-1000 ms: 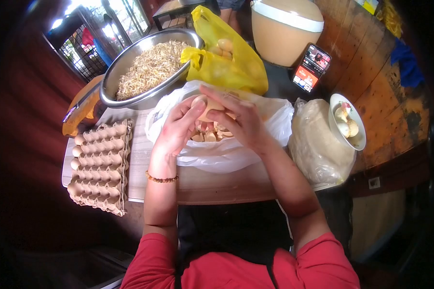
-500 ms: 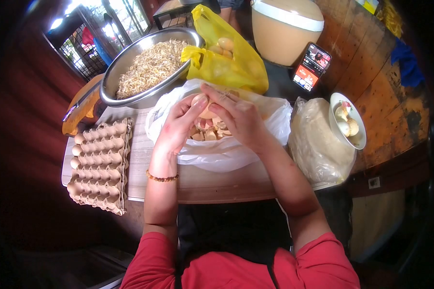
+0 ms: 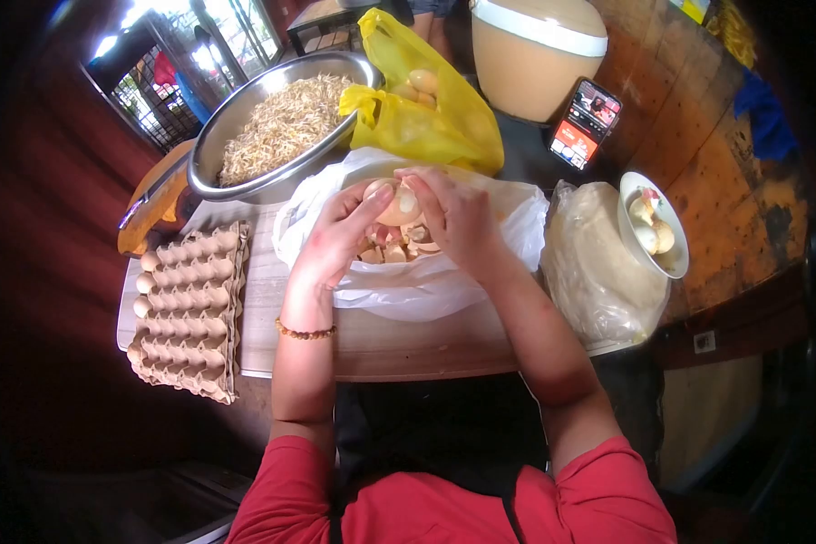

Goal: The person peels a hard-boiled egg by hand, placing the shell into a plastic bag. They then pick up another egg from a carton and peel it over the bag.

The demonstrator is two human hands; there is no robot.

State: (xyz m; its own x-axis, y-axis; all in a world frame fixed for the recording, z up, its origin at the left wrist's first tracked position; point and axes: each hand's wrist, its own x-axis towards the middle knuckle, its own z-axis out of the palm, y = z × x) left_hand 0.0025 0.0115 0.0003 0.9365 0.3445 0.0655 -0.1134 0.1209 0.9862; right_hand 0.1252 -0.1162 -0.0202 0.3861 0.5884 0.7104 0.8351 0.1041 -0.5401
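Note:
An egg [image 3: 397,214] with a pale patch on its upper right side is in my left hand [image 3: 337,234], whose fingers and thumb curl around it. My right hand [image 3: 463,223] has its bent fingertips pressed together at the egg's top right edge; a bit of shell between them cannot be made out. Under both hands, broken eggshells [image 3: 385,255] lie inside a spread white plastic bag [image 3: 408,301] on the table. The underside of the egg is partly hidden by my fingers.
At left stands an egg carton [image 3: 189,313] with several eggs along its edge. Behind are a metal bowl [image 3: 210,188] of sprouts and a yellow bag [image 3: 462,127] of eggs. To the right are a phone [image 3: 585,125], a clear plastic bag [image 3: 598,263] and a white bowl [image 3: 682,258] of eggs.
My right hand has drawn slightly down and curled its fingers at the egg's side. More of the egg shows, with a pale patch now visible.

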